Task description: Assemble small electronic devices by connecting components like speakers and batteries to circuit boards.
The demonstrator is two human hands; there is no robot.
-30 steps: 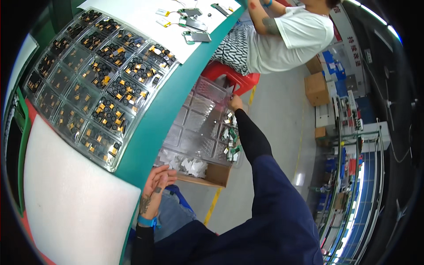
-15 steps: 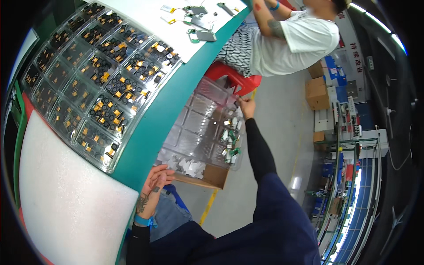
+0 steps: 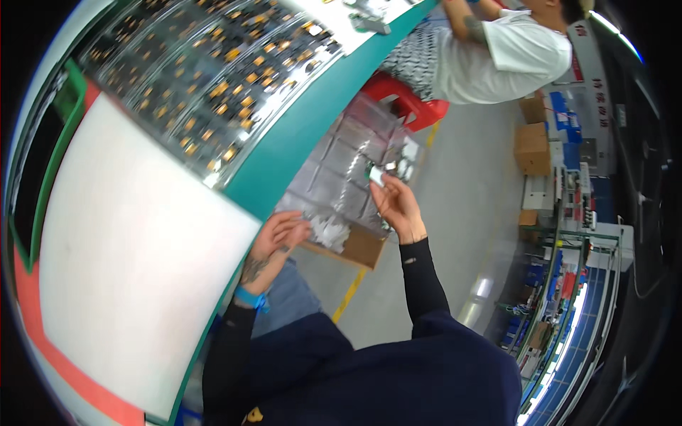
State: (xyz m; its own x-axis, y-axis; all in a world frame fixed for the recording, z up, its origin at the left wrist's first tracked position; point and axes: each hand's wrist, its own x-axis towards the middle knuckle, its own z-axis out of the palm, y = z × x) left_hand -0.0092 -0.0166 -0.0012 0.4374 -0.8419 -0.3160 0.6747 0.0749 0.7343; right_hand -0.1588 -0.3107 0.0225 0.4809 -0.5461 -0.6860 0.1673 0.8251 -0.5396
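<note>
My right hand (image 3: 399, 207) pinches a small white and green part (image 3: 377, 176) between thumb and fingers. It is above a clear compartmented plastic tray (image 3: 321, 165), which lies below the bench edge. Behind the fingers, small white and green pieces (image 3: 406, 157) are heaped in the tray's right side; my hand partly hides them. My left hand (image 3: 282, 236), with a blue band at the wrist, is beside the bench edge, fingers stretched out and nothing visible in them. Close to its fingertips, white scraps (image 3: 330, 231) lie in a cardboard box (image 3: 364, 248).
A large clear tray (image 3: 206, 85) of small black and orange parts stands on the green bench (image 3: 284, 149), beside a white foam sheet (image 3: 135, 248). Another person (image 3: 497, 57) sits ahead, by a red stool (image 3: 419, 108). Cartons (image 3: 533, 149) and shelving stand at the right.
My right hand has come back nearer from the tray's far side, now with the small part in it. My left hand has moved slightly ahead and right. The view has shifted too.
</note>
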